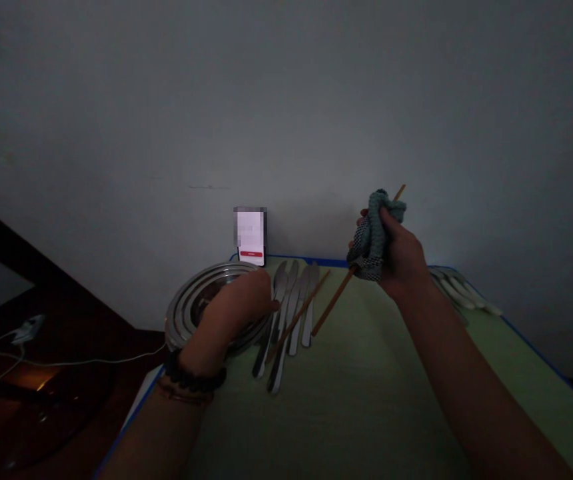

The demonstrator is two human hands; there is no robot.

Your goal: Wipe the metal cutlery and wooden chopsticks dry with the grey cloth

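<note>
My right hand point(404, 257) is closed round a grey-green cloth point(377, 230) with a dark-and-white checked part. A brown chopstick point(334, 302) runs slantwise through the cloth, sticking out at both ends. My left hand point(241, 300) is over the right side of a round, ringed metal bowl point(179, 313). Its fingers look curled, and whatever they may hold is hidden. Several metal table knives point(294, 313) lie side by side just right of that hand. A second chopstick point(299, 319) lies slantwise across them.
A lit phone point(250, 237) leans against the wall behind the bowl. Several pale-handled utensils point(466, 293) lie at the right, partly behind my right forearm. The green tabletop point(346, 407) has a blue edge. White cables point(91, 361) hang off to the left.
</note>
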